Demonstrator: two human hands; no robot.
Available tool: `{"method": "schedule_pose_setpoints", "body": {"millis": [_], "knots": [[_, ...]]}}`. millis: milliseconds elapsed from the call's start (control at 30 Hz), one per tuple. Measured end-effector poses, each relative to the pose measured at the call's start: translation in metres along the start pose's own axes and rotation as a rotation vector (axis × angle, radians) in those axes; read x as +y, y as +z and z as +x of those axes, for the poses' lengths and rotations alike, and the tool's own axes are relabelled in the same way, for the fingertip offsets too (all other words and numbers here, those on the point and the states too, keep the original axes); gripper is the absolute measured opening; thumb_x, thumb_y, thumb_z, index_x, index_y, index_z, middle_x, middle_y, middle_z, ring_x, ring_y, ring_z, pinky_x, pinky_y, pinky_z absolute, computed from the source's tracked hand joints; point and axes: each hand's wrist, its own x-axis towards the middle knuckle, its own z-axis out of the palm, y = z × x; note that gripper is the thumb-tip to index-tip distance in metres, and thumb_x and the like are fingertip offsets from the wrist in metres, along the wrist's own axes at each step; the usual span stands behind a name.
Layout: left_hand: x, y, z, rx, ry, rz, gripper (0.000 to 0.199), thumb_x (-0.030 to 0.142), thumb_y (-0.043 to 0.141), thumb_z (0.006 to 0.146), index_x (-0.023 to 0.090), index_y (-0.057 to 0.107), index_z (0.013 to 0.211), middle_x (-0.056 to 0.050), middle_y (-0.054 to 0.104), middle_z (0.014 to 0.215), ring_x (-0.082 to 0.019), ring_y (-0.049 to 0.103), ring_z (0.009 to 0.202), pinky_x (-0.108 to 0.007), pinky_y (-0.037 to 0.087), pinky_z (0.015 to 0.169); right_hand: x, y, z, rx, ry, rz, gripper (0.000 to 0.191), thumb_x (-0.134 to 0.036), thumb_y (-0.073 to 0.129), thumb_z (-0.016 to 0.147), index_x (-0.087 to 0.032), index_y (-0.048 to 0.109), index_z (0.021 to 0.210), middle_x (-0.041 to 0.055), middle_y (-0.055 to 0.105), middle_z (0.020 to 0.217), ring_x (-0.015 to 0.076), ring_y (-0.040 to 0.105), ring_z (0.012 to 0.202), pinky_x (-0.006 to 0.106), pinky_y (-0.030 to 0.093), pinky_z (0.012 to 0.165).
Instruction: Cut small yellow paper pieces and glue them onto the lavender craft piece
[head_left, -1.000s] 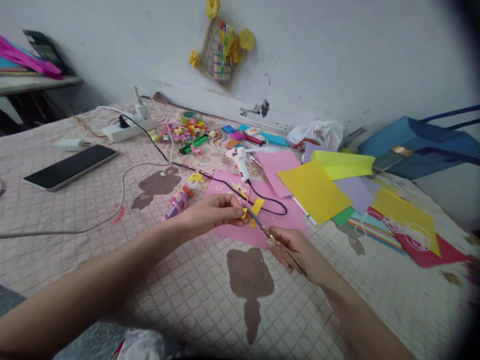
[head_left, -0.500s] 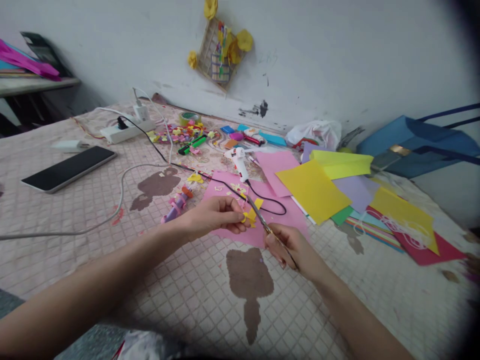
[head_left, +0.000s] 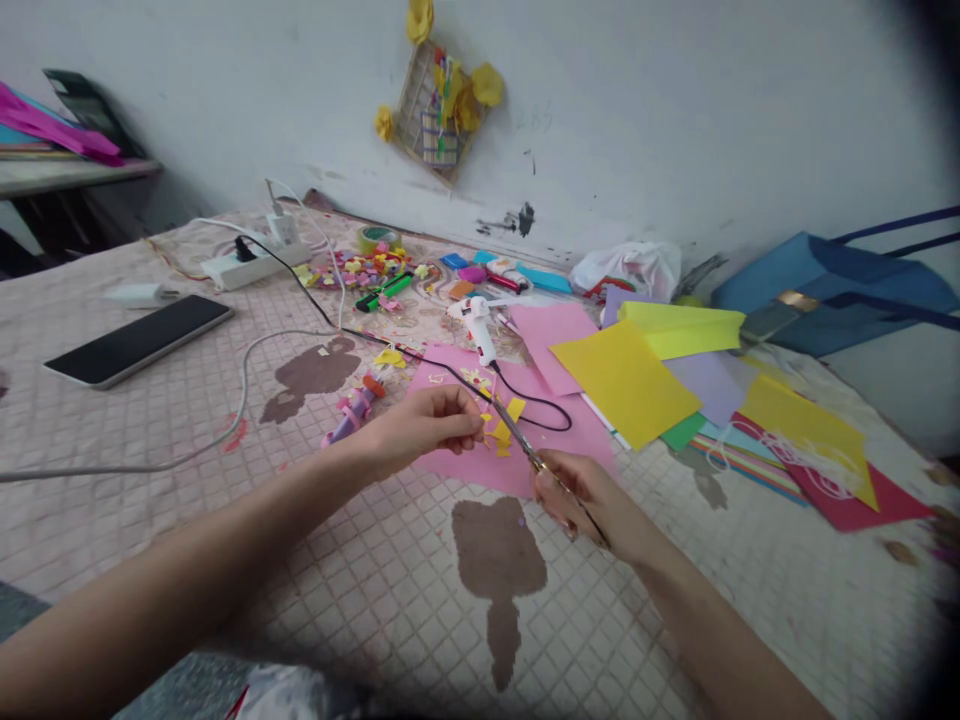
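My right hand (head_left: 574,495) is closed round the handles of a pair of scissors (head_left: 517,432), whose blades point up and left. To the left of the blades, my left hand (head_left: 442,425) has its fingertips pinched together; whatever they hold, if anything, is too small to make out. Yellow paper pieces (head_left: 513,410) lie by the scissors on a pink sheet (head_left: 457,462). A purple stick with pink and orange bits (head_left: 352,412) rests on the table left of my left hand.
A white glue gun (head_left: 478,328) with a black cord lies behind my hands. Coloured sheets (head_left: 637,385) spread to the right, beside a blue bag (head_left: 817,290). Left stand a phone (head_left: 142,338) and a power strip (head_left: 255,265). Small foam cutouts (head_left: 360,265) are piled at the back.
My left hand has shifted slightly left, away from the scissors. The yellow piece seen at its fingertips before no longer shows there. The scissor hand has hardly moved.
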Motion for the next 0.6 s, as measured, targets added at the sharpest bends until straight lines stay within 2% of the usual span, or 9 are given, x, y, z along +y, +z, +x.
{"method": "schedule_pose_setpoints", "body": {"millis": [267,433,600], "knots": [[-0.0004,-0.0034,0.0009,-0.008,-0.006,0.07,0.013,0.024,0.062,0.076,0.013,0.055,0.077,0.001,0.056,0.065,-0.006,0.049,0.056,-0.021,0.038,0.057,0.0017,-0.0036,-0.0011,-0.05,0.033,0.015,0.04,-0.053,0.043,0.087,-0.019,0.038,0.067,-0.0072,0.033,0.053,0.0068,0.03,0.044,0.021,0.022,0.041],[0.0008,-0.003,0.0008,-0.003,-0.005,0.049,0.012,0.023,0.061,0.077,0.013,0.055,0.073,0.002,0.058,0.065,-0.005,0.05,0.055,-0.019,0.04,0.056,0.0011,-0.0054,-0.0026,-0.081,0.056,0.012,0.043,-0.058,0.042,0.085,-0.02,0.037,0.067,-0.0076,0.032,0.052,0.0069,0.029,0.042,0.021,0.022,0.04],[-0.001,-0.0046,0.002,-0.03,-0.014,-0.029,0.014,0.023,0.064,0.076,0.012,0.056,0.073,-0.003,0.066,0.074,-0.009,0.061,0.069,-0.024,0.047,0.07,-0.0009,-0.0071,-0.0037,-0.098,0.065,0.016,0.045,-0.062,0.041,0.083,-0.02,0.037,0.067,-0.0077,0.031,0.052,0.0069,0.028,0.042,0.021,0.021,0.039]]}}
